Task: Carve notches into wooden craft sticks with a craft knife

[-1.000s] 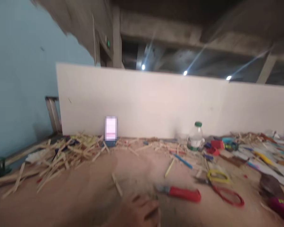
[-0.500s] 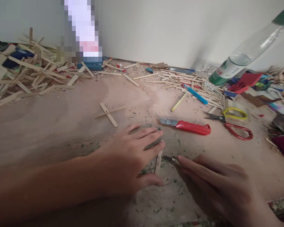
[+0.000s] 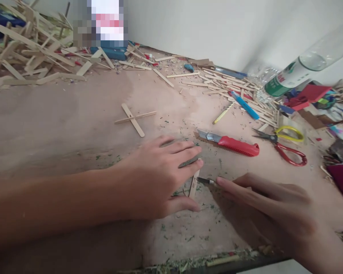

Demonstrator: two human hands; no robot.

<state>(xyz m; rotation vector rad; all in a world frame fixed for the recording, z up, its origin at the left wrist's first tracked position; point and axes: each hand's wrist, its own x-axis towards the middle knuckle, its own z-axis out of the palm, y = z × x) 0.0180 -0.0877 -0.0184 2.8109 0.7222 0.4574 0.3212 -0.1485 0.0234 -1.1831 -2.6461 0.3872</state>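
My left hand [image 3: 162,177] lies flat on the worktable [image 3: 74,125], fingers spread, pressing down a small wooden stick [image 3: 193,184] whose end shows between my thumb and fingers. My right hand [image 3: 263,211] is closed round a small knife; its metal blade tip [image 3: 204,180] pokes out and touches the stick's side. A red utility knife [image 3: 231,143] with its blade out lies just beyond my left fingertips. Scissors [image 3: 282,144] with red and yellow handles lie to the right of it.
Two crossed sticks [image 3: 134,118] lie left of centre. A heap of wooden sticks [image 3: 31,61] fills the far left, with more scattered along the white board [image 3: 202,26]. A clear bottle [image 3: 297,72], a blue pen [image 3: 246,106] and coloured scraps sit far right. Green shavings dot the table.
The view dropped from the far board to my hands, then shifted slightly. Both hands have stayed on the stick over the last half second, the blade still at its side.
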